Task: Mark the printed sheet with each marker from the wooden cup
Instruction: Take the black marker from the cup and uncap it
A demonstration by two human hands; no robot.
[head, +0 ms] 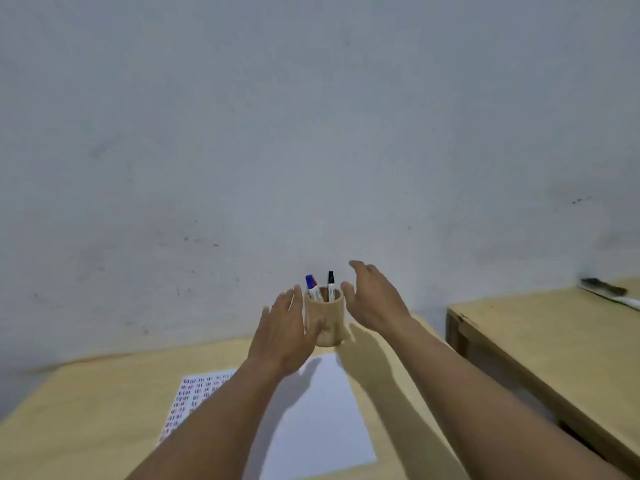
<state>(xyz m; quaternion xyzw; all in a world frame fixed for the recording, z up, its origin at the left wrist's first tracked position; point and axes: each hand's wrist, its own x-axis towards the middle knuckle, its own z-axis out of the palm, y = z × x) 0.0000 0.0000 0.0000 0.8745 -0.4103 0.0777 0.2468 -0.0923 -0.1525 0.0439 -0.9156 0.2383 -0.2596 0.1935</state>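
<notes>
While both hands flank it:
Cup [325,318]: wooden, upright, two capped markers [313,288].
Left hand [285,336]: spread, empty.
Right hand [375,297]: spread, empty.

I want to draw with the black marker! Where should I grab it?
Probably pinch the black marker by its cap end, coming straight down from above. It stands upright in the wooden cup, so only that top part shows above the rim, clear of the blue marker.
</notes>
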